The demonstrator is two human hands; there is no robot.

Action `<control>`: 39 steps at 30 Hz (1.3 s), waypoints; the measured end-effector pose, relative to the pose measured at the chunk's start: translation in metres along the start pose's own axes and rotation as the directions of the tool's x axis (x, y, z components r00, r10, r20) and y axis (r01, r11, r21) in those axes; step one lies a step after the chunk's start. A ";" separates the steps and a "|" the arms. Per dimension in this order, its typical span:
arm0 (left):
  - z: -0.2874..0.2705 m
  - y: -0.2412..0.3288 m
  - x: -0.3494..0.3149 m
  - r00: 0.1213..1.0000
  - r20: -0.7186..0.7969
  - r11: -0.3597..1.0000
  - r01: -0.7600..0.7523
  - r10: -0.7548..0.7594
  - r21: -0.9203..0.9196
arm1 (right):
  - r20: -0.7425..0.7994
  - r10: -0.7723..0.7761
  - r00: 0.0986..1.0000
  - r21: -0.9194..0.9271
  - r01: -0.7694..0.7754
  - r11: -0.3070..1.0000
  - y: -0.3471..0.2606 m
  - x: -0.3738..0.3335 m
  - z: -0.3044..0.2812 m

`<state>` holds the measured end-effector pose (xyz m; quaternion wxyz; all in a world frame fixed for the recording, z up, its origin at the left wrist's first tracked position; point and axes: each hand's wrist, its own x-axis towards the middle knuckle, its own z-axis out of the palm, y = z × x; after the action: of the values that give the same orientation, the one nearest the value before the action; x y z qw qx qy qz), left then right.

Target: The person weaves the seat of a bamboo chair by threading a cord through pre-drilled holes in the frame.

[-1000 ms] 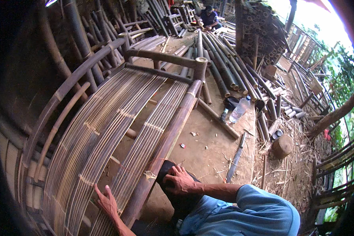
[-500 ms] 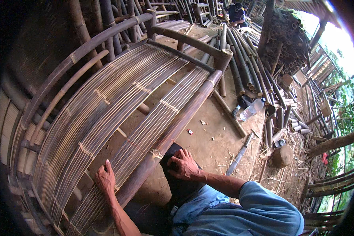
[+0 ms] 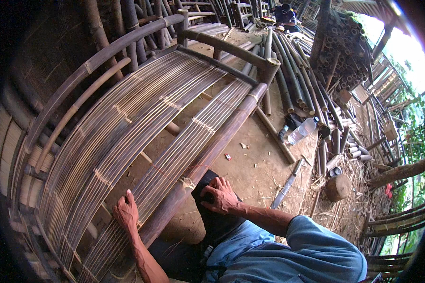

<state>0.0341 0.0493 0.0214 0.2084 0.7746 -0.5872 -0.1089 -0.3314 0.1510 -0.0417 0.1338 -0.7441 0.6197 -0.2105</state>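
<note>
A bamboo bench seat with woven slat bands (image 3: 141, 113) stretches before me, its thick front rail (image 3: 222, 129) running diagonally. My left hand (image 3: 126, 212) lies at the edge of the nearer slat band, fingers bent over it and mostly hidden, one finger pointing forward. Just right of the rail, my right hand (image 3: 220, 195) rests on my dark-clad knee (image 3: 208, 221), its fingers curled inward. Whatever those fingers hold, if anything, is out of sight. A pale binding (image 3: 188, 183) wraps the rail beside that hand, and a thin red string (image 3: 196, 166) crosses the rail nearby.
On the dirt floor to the right lie a long blade (image 3: 288, 184), a clear plastic bottle (image 3: 303, 130) and a wood block (image 3: 338, 187). Bamboo poles (image 3: 288, 70) lie farther back, near a stacked pile (image 3: 342, 52). Another person (image 3: 285, 19) sits at the far end.
My left hand has shifted very slightly at the slat edge. The right hand stays curled on the knee, and the bench is unmoved.
</note>
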 end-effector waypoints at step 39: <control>-0.006 0.009 -0.003 0.997 0.080 0.996 0.000 -0.007 0.086 | 0.011 0.020 1.000 0.040 -0.020 0.999 -0.004 0.001 -0.007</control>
<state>0.0279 0.0510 0.0303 0.1511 0.7789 -0.5978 -0.1149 -0.3312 0.1514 -0.0336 0.1539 -0.7362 0.6221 -0.2174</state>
